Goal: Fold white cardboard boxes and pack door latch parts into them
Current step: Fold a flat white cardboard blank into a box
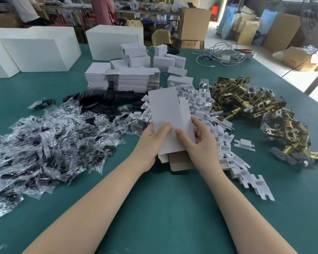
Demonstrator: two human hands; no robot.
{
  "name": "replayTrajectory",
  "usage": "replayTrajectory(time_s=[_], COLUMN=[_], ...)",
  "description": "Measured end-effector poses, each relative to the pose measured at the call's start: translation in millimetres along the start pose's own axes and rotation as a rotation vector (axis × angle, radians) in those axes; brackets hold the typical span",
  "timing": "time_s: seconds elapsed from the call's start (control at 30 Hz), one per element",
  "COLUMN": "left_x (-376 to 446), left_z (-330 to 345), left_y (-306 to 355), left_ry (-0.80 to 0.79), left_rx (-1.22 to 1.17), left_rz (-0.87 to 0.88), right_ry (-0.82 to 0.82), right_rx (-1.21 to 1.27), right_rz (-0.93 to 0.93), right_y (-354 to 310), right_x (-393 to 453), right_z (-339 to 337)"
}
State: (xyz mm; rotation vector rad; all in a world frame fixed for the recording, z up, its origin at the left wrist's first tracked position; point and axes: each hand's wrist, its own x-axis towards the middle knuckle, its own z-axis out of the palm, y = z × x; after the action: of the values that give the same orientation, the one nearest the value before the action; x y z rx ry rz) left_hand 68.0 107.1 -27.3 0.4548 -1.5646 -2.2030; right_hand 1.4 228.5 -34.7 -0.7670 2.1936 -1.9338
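A flat white cardboard box blank (165, 110) stands tilted above the green table (165, 208), its brown inner flap hanging at the near end. My left hand (151, 142) grips its left edge with the thumb on the face. My right hand (200, 142) grips the right edge, thumb pressing the face too. Behind lies a stack of flat box blanks (132, 79). Brass door latch parts (246, 99) are heaped at the right. White cardboard inserts (200, 107) spread under and beside the right hand.
Clear plastic bags of small dark parts (44, 143) cover the left side. Black plates (106, 99) lie behind them. Folded small white boxes (154, 57) and large white boxes (39, 52) stand at the back, with cables (220, 54) at the far right.
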Motion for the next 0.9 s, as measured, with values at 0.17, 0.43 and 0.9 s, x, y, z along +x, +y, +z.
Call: replayTrajectory(time_s=[0.17,0.43,0.9], left_x=[-3,-4,1], left_z=[2,0,-8], left_y=[-2,0,5], left_ry=[0.055,0.101,0.045], left_rx=[0.096,0.298,0.037], left_rz=[0.109,0.178,0.067], right_ry=[-0.050,-0.107,0.027], right_rx=[0.059,0.043,-0.206], right_rz=[0.008,-0.093,-0.037], right_y=[-1,-3,-4], right_x=[-4,-7,6], right_z=[5,5,-7])
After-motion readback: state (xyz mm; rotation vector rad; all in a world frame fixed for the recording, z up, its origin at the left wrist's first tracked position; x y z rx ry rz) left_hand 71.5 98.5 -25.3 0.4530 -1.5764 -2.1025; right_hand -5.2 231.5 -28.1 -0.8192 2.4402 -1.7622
